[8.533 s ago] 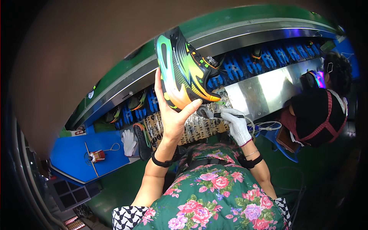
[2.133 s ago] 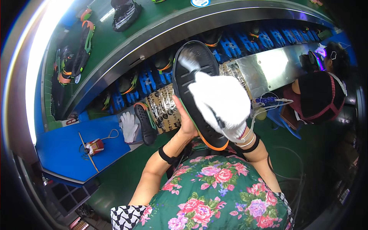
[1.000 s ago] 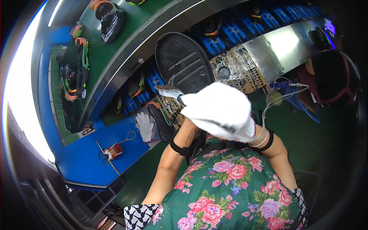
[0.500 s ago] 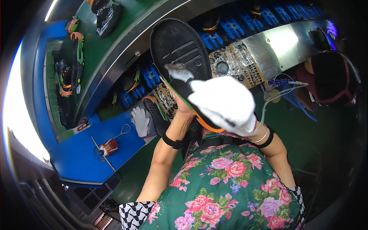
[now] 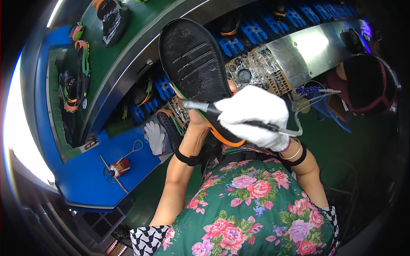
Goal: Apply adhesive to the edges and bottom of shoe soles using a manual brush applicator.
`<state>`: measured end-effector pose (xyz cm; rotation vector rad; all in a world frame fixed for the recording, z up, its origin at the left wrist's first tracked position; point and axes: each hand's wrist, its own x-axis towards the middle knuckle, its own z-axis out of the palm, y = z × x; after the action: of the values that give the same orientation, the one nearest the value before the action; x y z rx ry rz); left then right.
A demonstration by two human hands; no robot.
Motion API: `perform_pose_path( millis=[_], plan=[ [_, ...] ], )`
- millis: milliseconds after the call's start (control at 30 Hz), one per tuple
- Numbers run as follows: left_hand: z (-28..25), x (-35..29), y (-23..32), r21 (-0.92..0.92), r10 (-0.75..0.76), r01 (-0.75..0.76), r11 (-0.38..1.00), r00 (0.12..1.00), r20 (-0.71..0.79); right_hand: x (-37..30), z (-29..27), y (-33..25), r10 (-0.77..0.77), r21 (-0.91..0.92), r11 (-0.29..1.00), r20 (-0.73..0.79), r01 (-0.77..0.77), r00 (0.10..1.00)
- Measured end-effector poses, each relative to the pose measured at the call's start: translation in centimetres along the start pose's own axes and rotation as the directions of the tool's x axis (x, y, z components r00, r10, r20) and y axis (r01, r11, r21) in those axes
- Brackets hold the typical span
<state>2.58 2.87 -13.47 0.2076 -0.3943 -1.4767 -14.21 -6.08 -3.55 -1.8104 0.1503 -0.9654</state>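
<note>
My left hand (image 5: 197, 120), bare, is wrapped round a large black shoe sole (image 5: 194, 57) with a green and orange edge. The sole's broad face is turned up, with raised ridges across it and wet-looking shine in places. My right hand (image 5: 256, 117), in a white knitted glove, grips a brush (image 5: 200, 106) with a pale tip and a thin hose trailing from its back end. The brush tip lies over the sole's left edge, close to my left wrist; I cannot tell whether it touches.
A blue side table (image 5: 94, 179) carries a small red figure (image 5: 119, 167), a white glove (image 5: 155, 137) and another black sole (image 5: 170, 128). Ahead runs a green conveyor (image 5: 141, 21) with shoe parts, beside a row of blue holders (image 5: 254, 32). A person (image 5: 369, 85) sits at the right.
The brush has moved from the middle of the sole toward its near left edge, and my gloved hand has turned. The sole has shifted slightly left.
</note>
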Motion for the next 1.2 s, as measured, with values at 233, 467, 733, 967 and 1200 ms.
perform_pose_path(
  millis=[233,467,733,967,1200],
  plan=[
    [0.6,0.2,0.2,0.031,-0.082,0.087,0.996,0.987,-0.141,-1.3,0.7,0.4,-0.161,-0.223,0.960,0.054,0.169,0.985],
    [3.2,1.0,1.2,0.220,-0.021,0.062,0.973,0.983,-0.184,-1.2,-0.2,0.4,-0.170,-0.307,0.935,0.052,0.178,0.984],
    [1.2,1.0,1.3,0.206,-0.001,0.000,0.978,1.000,0.007,-1.7,-0.3,0.3,0.023,-0.009,1.000,-0.018,-0.023,1.000],
    [1.2,1.4,1.7,0.194,0.053,-0.039,0.980,0.996,-0.067,-2.9,0.0,0.1,-0.070,-0.142,0.987,0.049,0.076,0.996],
    [2.0,2.0,2.5,0.203,0.079,-0.066,0.977,0.995,-0.053,-3.1,-0.7,-0.5,-0.024,-0.206,0.978,0.022,0.028,0.999]
  ],
)
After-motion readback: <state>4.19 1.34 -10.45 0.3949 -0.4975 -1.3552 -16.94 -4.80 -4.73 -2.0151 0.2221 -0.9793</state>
